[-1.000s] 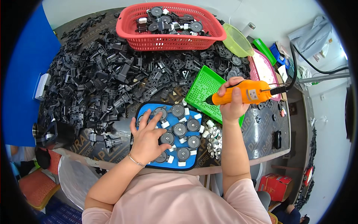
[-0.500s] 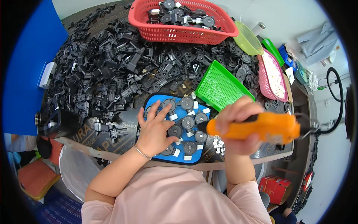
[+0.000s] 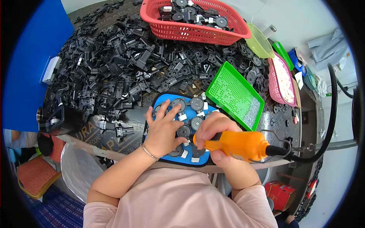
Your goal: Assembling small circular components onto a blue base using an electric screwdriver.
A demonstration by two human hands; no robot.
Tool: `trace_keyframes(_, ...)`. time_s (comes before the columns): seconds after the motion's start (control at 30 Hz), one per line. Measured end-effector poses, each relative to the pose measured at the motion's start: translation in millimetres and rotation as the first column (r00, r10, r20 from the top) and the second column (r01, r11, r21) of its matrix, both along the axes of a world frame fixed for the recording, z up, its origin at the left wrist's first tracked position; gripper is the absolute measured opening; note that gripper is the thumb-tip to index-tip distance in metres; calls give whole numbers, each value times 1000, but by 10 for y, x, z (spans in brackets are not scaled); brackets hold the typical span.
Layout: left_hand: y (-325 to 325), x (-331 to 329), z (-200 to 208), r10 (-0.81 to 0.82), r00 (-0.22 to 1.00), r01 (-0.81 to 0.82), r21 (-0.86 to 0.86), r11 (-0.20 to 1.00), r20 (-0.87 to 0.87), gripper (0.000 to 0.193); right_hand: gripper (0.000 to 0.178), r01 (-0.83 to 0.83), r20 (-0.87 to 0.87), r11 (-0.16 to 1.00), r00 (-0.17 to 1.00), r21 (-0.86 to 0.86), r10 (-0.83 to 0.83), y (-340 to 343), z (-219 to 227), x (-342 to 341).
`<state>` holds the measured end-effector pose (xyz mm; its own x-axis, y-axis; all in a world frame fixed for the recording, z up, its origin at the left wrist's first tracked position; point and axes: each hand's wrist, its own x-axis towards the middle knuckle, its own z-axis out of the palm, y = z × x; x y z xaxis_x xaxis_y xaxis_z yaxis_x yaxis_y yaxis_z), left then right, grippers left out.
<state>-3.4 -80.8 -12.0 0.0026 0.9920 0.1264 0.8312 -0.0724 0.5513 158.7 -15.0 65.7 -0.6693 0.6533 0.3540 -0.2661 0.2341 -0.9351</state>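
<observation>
My right hand (image 3: 219,131) is closed around an orange electric screwdriver (image 3: 243,145) with a black cable at its back end. Its front end points left, over the right part of a blue tray (image 3: 175,159); the exact tip is hard to make out. Round black wheel-like parts (image 3: 197,103) with white tabs lie on the tray. Fingers spread, my left hand (image 3: 161,133) rests over the wheels on the tray's left half and hides several of them. A black wheel (image 3: 183,131) shows just beside its thumb.
Black plastic parts (image 3: 114,68) are heaped across the table's left and back. A green basket (image 3: 228,91) holding tiny shiny pieces stands beyond the tray. Behind are a red basket (image 3: 194,36) of assembled parts, a yellow-green bowl (image 3: 260,41) and a pink basket (image 3: 274,85) with white pieces.
My right hand has brought the screwdriver leftward and toward me, over the tray's right side. My left hand stays spread on the wheels. The whole view has shifted slightly.
</observation>
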Motion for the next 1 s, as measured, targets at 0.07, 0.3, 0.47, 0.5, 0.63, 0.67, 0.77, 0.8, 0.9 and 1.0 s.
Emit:
trace_keyframes(0.07, 0, 6, -9, -1, 1000, 1, 13, 1000, 2, 42, 38, -30, -1, 993, 1000, 116, 30, 30, -25, -12)
trace_keyframes(0.3, 16, 22, 16, -4, 1000, 4, -3, 1000, -8, 40, 39, -117, -78, 960, 987, 254, 141, 181, -139, -73)
trace_keyframes(0.47, 8, -2, 56, -1, 1000, 2, -53, 999, 9, 40, 40, -106, -341, 989, 930, 108, 137, 307, 88, 93)
trace_keyframes(0.5, 2, 1, 57, -2, 1000, 2, -52, 999, 6, 40, 40, -43, -442, 995, 893, 95, 81, 369, 195, 137)
trace_keyframes(0.63, 12, 9, 78, -16, 1000, 16, -56, 998, -6, 43, 37, 486, -454, 873, 789, 50, -413, 816, 109, 378)
trace_keyframes(0.67, 9, 18, 83, -21, 1000, 21, -61, 998, -9, 47, 35, 539, -447, 840, 767, 60, -461, 916, 25, 418)
trace_keyframes(0.77, 4, 30, 103, -14, 1000, 13, -67, 998, -25, 49, 32, 594, -434, 802, 741, 69, -512, 1058, -132, 435)
trace_keyframes(0.8, -9, 20, 109, -14, 999, 11, -74, 997, -41, 49, 28, 597, -452, 798, 736, 85, -503, 1088, -167, 434)
trace_keyframes(0.9, -10, -10, 133, -4, 1000, 4, -36, 999, -8, 47, 25, 619, -450, 784, 716, 55, -534, 1170, -241, 439)
trace_keyframes(1.0, 39, -94, 124, 18, 1000, -18, 34, 999, -6, 48, 25, 606, -446, 794, 724, 48, -526, 1179, -261, 432)
